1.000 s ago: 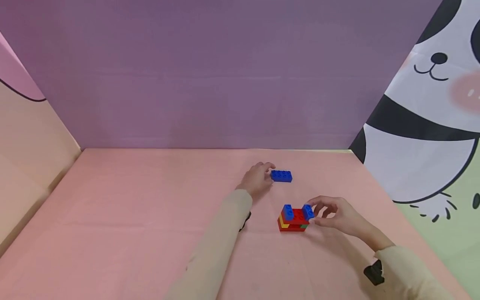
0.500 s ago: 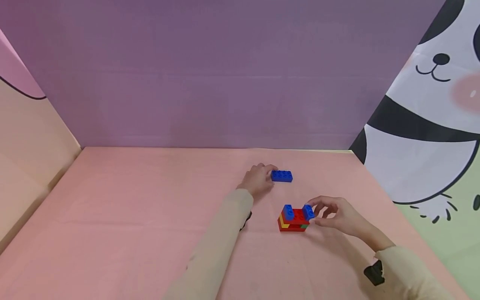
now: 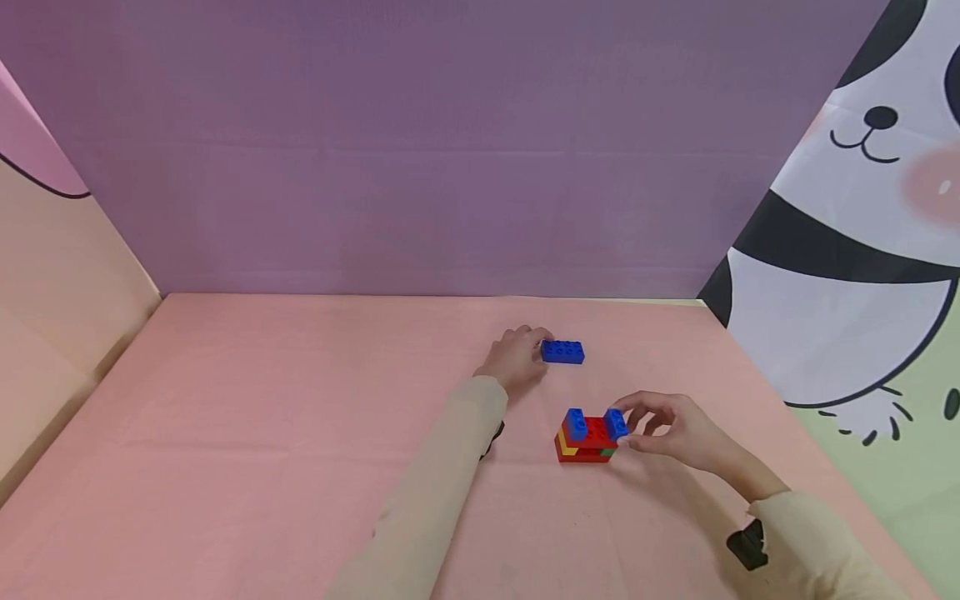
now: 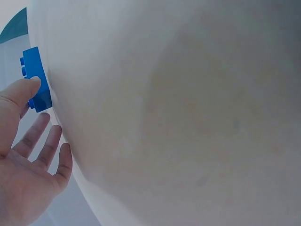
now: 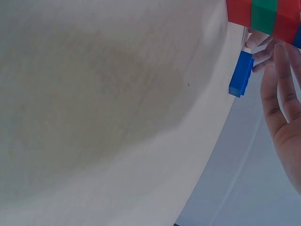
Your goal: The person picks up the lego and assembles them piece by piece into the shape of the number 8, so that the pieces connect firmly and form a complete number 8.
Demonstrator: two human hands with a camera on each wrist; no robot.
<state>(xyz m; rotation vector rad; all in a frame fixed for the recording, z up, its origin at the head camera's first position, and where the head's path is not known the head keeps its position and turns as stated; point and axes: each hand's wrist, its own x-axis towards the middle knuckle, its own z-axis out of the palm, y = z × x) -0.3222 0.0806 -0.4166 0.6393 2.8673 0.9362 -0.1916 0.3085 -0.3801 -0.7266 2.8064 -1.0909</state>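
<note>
A long blue toy brick [image 3: 562, 352] with studs on top lies flat on the pink tabletop. My left hand [image 3: 516, 358] pinches its left end, thumb along the near side. In the left wrist view the thumb overlaps the brick [image 4: 37, 80] and the other fingers [image 4: 66, 162] are spread apart. Nearer the front stands a brick stack [image 3: 597, 433] of red, yellow and green layers, two small blue bricks on its top ends. My right hand [image 3: 678, 429] grips the right-hand blue brick [image 3: 616, 424] between thumb and index finger. That wrist view cuts off most of the stack [image 5: 263, 16].
The pink table [image 3: 300, 433] runs back to a purple wall [image 3: 420, 167]. A pale panel [image 3: 60, 308] borders it on the left, and a panda-printed panel [image 3: 847, 325] stands on the right.
The left index finger has closed in slightly at the far edge of the long blue brick. The right hand and the stack stay in place.
</note>
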